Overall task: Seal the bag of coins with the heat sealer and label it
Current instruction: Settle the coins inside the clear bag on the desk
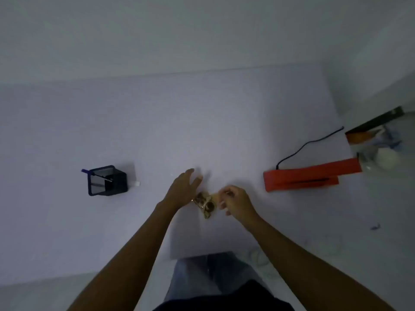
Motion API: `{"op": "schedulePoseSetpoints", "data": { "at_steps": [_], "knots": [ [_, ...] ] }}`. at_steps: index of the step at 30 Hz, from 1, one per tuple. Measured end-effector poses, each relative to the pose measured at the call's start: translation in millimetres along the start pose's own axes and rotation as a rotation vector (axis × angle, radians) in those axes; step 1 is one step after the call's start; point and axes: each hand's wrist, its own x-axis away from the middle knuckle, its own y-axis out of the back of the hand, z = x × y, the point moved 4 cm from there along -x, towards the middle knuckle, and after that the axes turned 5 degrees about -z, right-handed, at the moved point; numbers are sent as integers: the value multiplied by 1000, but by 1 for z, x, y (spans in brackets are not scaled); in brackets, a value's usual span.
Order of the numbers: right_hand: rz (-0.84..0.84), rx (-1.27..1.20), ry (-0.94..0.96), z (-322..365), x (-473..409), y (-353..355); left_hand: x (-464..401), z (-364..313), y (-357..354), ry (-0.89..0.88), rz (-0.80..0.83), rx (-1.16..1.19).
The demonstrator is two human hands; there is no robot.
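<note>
Step in hand, by judgement: readying the bag of coins (205, 204), at mid-counter (157, 131) between both hands. Left hand (183, 189) fingers straight, beside the bag; right hand (235, 202) fingers curled, apparently pinching its mouth. Next: carry the mouth to the red heat sealer (307, 177), well apart, rightward; labelling not begun.

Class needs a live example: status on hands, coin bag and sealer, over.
Left hand open beside coin bag. Right hand pinching its top. Orange heat sealer untouched, right. Path clear.

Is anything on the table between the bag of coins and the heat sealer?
Nothing visible. The bag of coins, pinched by the right hand, has only bare table between it and the orange heat sealer to its right.
</note>
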Motion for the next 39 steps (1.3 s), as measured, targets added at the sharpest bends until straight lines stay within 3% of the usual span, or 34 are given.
{"op": "schedulePoseSetpoints", "data": {
  "at_steps": [4, 7, 14, 20, 25, 39],
  "knots": [
    [111, 143, -271, -47, 2, -7, -1, 6, -18, 46, -13, -96],
    [49, 48, -292, -59, -4, -12, -1, 5, -23, 53, -14, -116],
    [-80, 53, 42, -52, -15, -5, 17, 7, -26, -12, -86, -11],
    [-136, 100, 346, -48, 0, 13, 58, 20, -22, -158, -271, 107],
    [-128, 145, 396, -58, 2, 12, 71, 44, -33, -64, -258, 186],
    [-73, 140, 504, -60, 7, 0, 79, 32, -28, -195, -230, 170]
  ]
}}
